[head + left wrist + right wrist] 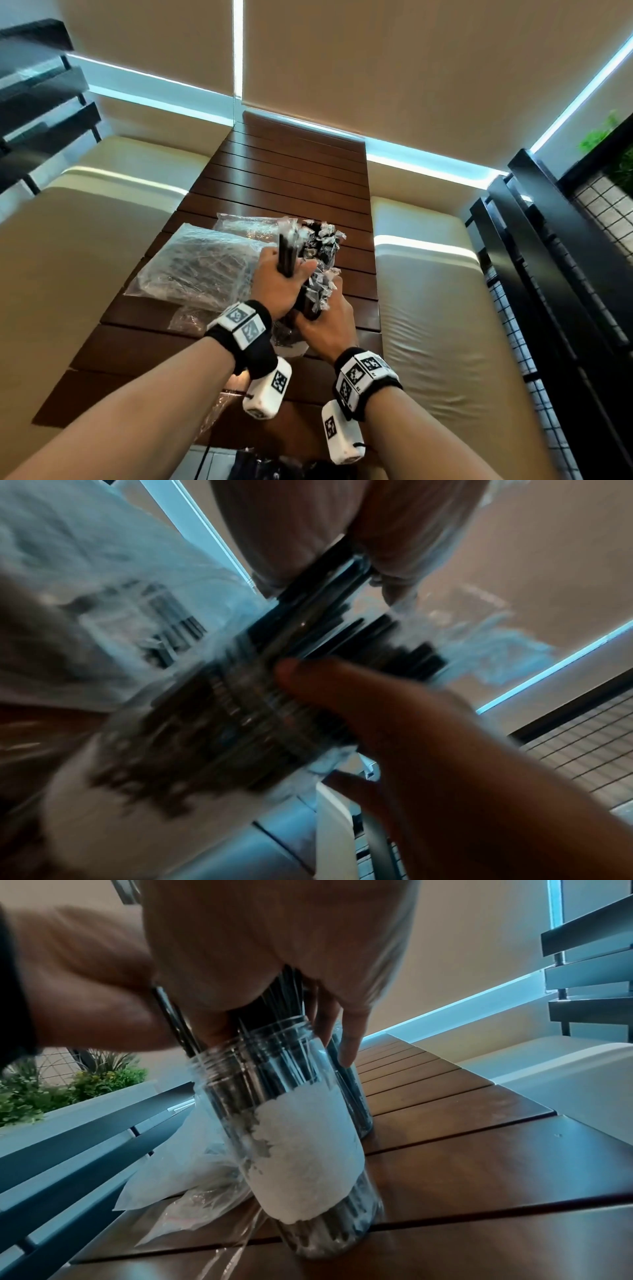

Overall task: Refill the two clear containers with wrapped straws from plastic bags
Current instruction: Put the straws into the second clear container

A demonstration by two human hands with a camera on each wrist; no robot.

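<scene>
Your left hand [279,277] gripped a bundle of black wrapped straws [287,250] upright; your right hand [325,322] curled round more straws at the mouth of the nearer clear container [308,1137]. The second container [356,1096] stood just behind it on the slatted table [291,171], with plastic bags [198,263] lying on your left.
</scene>
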